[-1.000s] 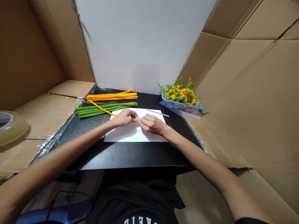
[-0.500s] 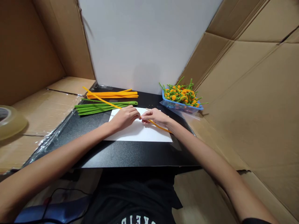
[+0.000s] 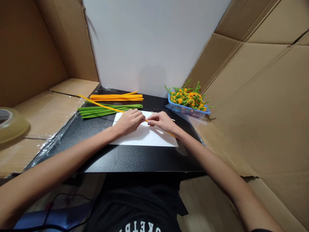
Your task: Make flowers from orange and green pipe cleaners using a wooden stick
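Observation:
An orange pipe cleaner (image 3: 102,105) runs from the upper left into my left hand (image 3: 131,121), whose fingers are closed around it over a white sheet of paper (image 3: 145,137). Close beside it, my right hand (image 3: 160,121) pinches the same pipe cleaner between thumb and fingertips. A short bit of orange shows between the two hands, and its other end passes partly hidden under my right wrist. A thin pale stick (image 3: 173,120) lies on the paper behind my right hand, mostly covered by it.
Bundles of orange pipe cleaners (image 3: 116,97) and green pipe cleaners (image 3: 108,111) lie at the back left of the black table (image 3: 135,159). A blue basket (image 3: 188,110) of orange-and-green pipe-cleaner pieces stands back right. A tape roll (image 3: 18,125) sits far left; cardboard walls flank both sides.
The pipe cleaner's free left end has swung lower and further left. My right hand has turned slightly, and the tail under its wrist is now more hidden. Both hands keep their grip.

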A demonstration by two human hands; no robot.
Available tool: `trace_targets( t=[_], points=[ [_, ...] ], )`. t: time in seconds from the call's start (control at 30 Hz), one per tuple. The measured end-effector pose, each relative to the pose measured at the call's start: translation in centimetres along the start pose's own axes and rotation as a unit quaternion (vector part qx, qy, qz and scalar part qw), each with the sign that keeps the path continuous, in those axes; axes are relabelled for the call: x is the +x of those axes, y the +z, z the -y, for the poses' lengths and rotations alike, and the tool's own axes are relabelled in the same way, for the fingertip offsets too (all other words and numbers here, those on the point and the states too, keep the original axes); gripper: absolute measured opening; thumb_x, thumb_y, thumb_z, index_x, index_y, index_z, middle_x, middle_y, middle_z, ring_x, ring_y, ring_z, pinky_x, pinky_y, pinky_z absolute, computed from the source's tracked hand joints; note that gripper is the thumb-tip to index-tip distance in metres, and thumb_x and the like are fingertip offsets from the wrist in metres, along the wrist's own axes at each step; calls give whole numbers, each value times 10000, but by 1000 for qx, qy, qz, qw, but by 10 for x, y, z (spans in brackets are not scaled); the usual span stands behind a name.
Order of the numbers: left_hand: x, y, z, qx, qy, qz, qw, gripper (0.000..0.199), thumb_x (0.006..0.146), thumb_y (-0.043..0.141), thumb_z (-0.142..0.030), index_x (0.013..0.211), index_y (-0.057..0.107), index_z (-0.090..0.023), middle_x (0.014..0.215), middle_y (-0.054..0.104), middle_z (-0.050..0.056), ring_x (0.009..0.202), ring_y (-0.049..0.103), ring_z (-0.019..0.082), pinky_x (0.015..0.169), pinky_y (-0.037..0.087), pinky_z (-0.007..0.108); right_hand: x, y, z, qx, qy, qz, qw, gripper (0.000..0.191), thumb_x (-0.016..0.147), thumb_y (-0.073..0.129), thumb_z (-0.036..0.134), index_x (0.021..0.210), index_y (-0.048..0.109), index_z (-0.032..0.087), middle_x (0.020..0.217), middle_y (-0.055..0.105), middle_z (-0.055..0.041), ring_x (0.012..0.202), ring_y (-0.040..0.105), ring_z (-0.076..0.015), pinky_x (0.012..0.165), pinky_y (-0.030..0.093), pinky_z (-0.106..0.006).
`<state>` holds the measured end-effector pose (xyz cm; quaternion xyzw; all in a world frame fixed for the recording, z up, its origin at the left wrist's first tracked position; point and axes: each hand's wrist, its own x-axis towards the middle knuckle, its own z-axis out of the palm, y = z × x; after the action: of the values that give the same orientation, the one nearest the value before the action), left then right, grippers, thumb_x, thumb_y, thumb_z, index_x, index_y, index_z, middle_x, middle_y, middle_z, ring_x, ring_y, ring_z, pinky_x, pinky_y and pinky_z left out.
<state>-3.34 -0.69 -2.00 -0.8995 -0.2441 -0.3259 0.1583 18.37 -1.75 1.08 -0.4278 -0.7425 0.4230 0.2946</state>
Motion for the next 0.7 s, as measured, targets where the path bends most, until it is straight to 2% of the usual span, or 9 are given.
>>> trace_targets(
  t=[0.1, 0.27, 0.43, 0.57, 0.7],
  points=[
    [-1, -1, 0, 10, 26, -8, 1000, 181, 997, 479, -220, 914, 633, -172, 826, 670, 50, 755, 561, 174, 660, 380, 309, -3, -1, 0, 3, 12, -8, 1000, 229, 751, 727, 358, 809, 762, 139, 722, 725, -50, 633, 655, -149, 654, 520, -271],
    [-2, -4, 0, 27, 69, -22, 997, 170, 983, 479, -148, 897, 620, -191, 853, 666, 40, 728, 537, 154, 641, 342, 308, -8, 3, 8, -2, 30, 21, 999, 209, 772, 694, 333, 746, 747, 132, 593, 669, -23, 544, 577, -118, 571, 466, -241],
    [-1, -7, -1, 24, 106, 4, 994, 181, 919, 495, -77, 933, 621, -205, 911, 662, 51, 760, 528, 168, 649, 344, 317, -9, 6, 12, 23, 73, 28, 997, 141, 727, 649, 245, 683, 728, 136, 555, 647, -13, 506, 557, -106, 522, 449, -223],
    [0, -6, -5, 21, 98, 19, 995, 173, 891, 515, -63, 917, 622, -197, 900, 673, 49, 787, 544, 180, 669, 359, 326, -8, 8, 13, 21, 93, 24, 995, 132, 699, 603, 184, 654, 720, 142, 537, 639, -9, 491, 558, -108, 504, 442, -221],
    [0, -2, -10, 4, 62, 40, 997, 192, 903, 489, -78, 850, 639, -184, 848, 694, 49, 785, 570, 188, 674, 372, 333, -9, 12, 14, -51, 69, 5, 996, 153, 725, 586, 168, 652, 718, 144, 537, 642, -8, 494, 564, -118, 531, 434, -237]
  ],
)
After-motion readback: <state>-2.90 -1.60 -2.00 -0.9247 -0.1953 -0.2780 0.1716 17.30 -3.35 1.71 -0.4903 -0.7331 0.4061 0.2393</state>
